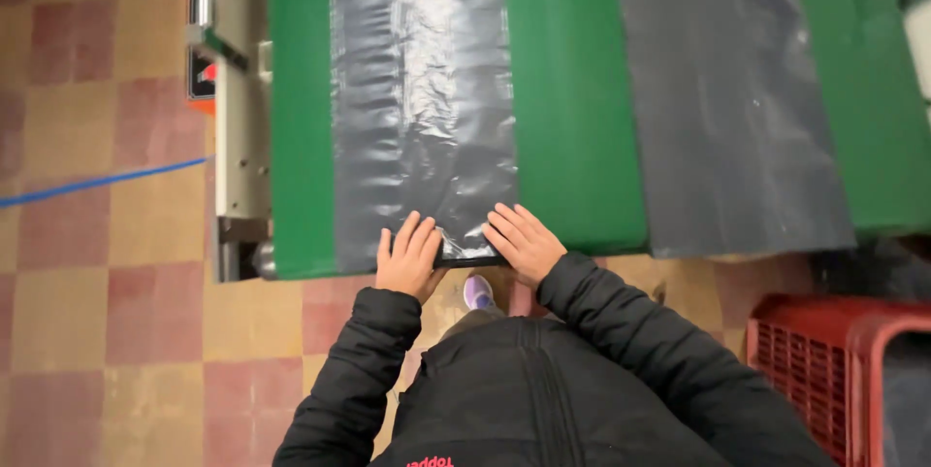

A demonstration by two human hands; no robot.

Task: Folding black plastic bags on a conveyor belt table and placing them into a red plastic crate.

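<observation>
Both the left hand [409,258] and right hand [524,242] lie flat with fingers spread on the near end of a grey bag [422,89], which stretches away from them along the green table [572,89].

I see one small square label [203,75], black with a red mark, on the machine frame [240,89] left of the green belt [572,98].

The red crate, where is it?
The red crate sits on the floor at the bottom right of the head view, beside the person's right sleeve and just below the near edge of the green belt.
</observation>
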